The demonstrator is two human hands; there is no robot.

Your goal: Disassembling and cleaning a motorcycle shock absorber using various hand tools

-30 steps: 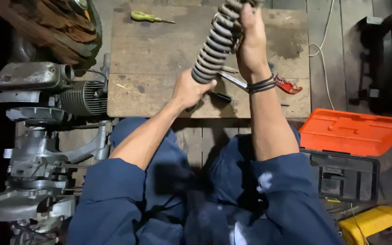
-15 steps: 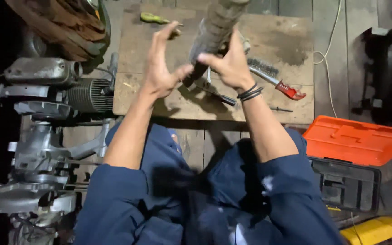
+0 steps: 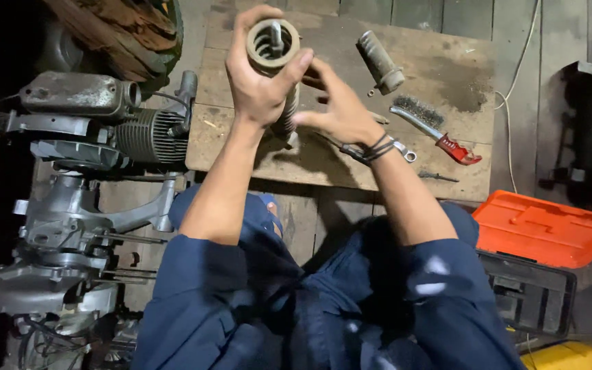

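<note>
My left hand (image 3: 258, 82) is wrapped round the top of a grey coil-spring shock absorber (image 3: 273, 42), which stands upright on the wooden board (image 3: 310, 161); I look straight down its open end. My right hand (image 3: 337, 109) is beside the spring's lower part with fingers spread, touching it lightly at most. A dark band sits on my right wrist. Both arms wear dark blue sleeves.
On the board lie a grey cylindrical sleeve (image 3: 380, 62), a wire brush with a red handle (image 3: 433, 129) and a small spanner end (image 3: 405, 152). A bare engine block (image 3: 83, 185) stands at the left. An orange-lidded toolbox (image 3: 546, 229) is open at the right, with a yellow tool (image 3: 566, 356) below it.
The shock absorber went from tilted in my right hand to upright in my left hand. My right hand let go and opened. The camera view shifted down, revealing the grey sleeve.
</note>
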